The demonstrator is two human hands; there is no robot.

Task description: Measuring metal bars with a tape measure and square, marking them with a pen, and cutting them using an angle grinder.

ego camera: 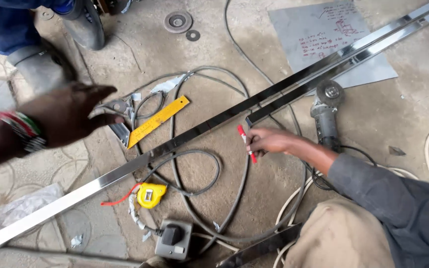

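Note:
My left hand [68, 119], with a beaded band at the wrist, hovers open and blurred above the floor and holds nothing. Just past its fingertips lie metal pliers [112, 107] and a yellow square ruler [157, 120]. My right hand [269, 141] is low on the floor, shut on a red marker [247, 144]. The marker's tip sits beside the cut end of a short polished steel bar [294, 97]. A long polished steel bar [100, 181] runs diagonally from bottom left to top right between my hands.
Another person's blue trousers and grey boots [83, 27] stand at top left. An angle grinder [326, 111], a grey sheet with red writing [323, 34], a yellow tape measure [151, 194], a grey socket box [174, 239] and looping cables [194, 168] lie around.

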